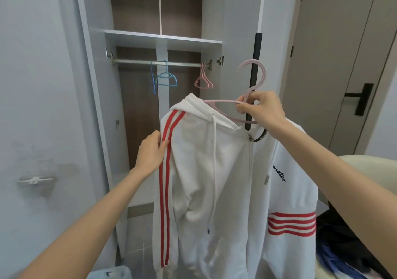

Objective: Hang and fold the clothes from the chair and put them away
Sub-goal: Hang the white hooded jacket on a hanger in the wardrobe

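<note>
A white hoodie (214,182) with red stripes on its sleeves hangs from a pink hanger (223,103) in front of the open wardrobe. My right hand (262,111) grips the hanger at the base of its hook and holds it up. My left hand (151,149) pinches the hoodie's left sleeve at the red stripes, just below the shoulder. The hanger's left end is inside the shoulder; its right end is hidden behind my hand. More clothes (348,248) lie on the cream chair (369,171) at the lower right.
The wardrobe rail (159,63) carries a blue hanger (166,78), a thin blue one (153,78) and pink hangers (203,80). A white shelf (163,37) sits above. The open wardrobe door (255,74) with a black handle stands right of the hoodie. A room door (348,63) is far right.
</note>
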A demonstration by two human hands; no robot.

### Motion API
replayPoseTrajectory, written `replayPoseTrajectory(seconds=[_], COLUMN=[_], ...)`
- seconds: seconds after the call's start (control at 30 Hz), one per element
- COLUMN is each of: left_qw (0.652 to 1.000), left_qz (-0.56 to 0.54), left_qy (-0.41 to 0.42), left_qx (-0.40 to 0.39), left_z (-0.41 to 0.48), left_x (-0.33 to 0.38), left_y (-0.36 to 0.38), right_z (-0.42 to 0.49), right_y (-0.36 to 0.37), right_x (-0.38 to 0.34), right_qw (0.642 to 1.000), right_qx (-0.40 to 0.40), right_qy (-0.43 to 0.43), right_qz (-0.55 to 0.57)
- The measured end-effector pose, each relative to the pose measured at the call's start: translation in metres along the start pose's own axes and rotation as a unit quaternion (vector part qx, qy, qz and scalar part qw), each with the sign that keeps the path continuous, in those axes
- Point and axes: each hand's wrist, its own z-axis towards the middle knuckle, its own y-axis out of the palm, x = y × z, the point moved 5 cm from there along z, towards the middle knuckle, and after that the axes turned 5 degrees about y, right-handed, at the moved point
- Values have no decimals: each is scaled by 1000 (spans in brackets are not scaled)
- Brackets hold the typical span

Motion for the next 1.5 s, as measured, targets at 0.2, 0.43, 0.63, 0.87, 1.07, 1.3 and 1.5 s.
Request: replayPoseTrajectory(seconds=[0.2,0.43,0.63,0.87,1.07,1.3,1.5], left_qw=[989,995,981,941,956,952,947], left_qz=[-62,-33,-30,136,90,59,-9], left_qy=[-56,-98,178,216,168,143,55], left_qx=[124,18,-72,-224,-222,-265,-316], left_z=[22,42,37,13,0,-14,-23], left_x=[-3,-6,93,140,121,123,103], left_y=[-19,-9,0,29,36,46,50], right_z=[2,-7,-15,-20,-23,-68,-53], right_y=[-15,-17,8,21,14,50,38], right_x=[32,55,44,23,62,110,116], right_qw=[999,999,998,992,982,967,988], right_qx=[13,16,-57,-64,8,71,11], right_qy=[33,44,8,-97,9,102,142], right_qz=[2,15,11,-57,-188,-221,-54])
